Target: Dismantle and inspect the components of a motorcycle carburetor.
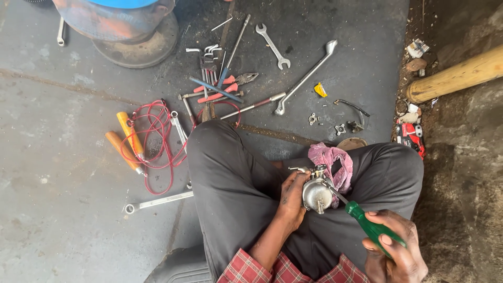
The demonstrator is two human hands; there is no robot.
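Observation:
I sit cross-legged in dark trousers. My left hand (291, 202) grips a small silver carburetor (316, 193) held over my lap. My right hand (394, 246) is closed around the green handle of a screwdriver (367, 222), whose metal shaft runs up-left and meets the top of the carburetor. A pink rag (331, 160) lies on my right knee just behind the carburetor.
On the concrete floor lie several spanners (272, 46), a long wrench (306, 77), pliers, hex keys, two orange-handled tools (127, 141) tangled in red wire (157, 141), small metal parts (340, 127), a blue-and-orange drum (112, 21) and a wooden log (456, 76).

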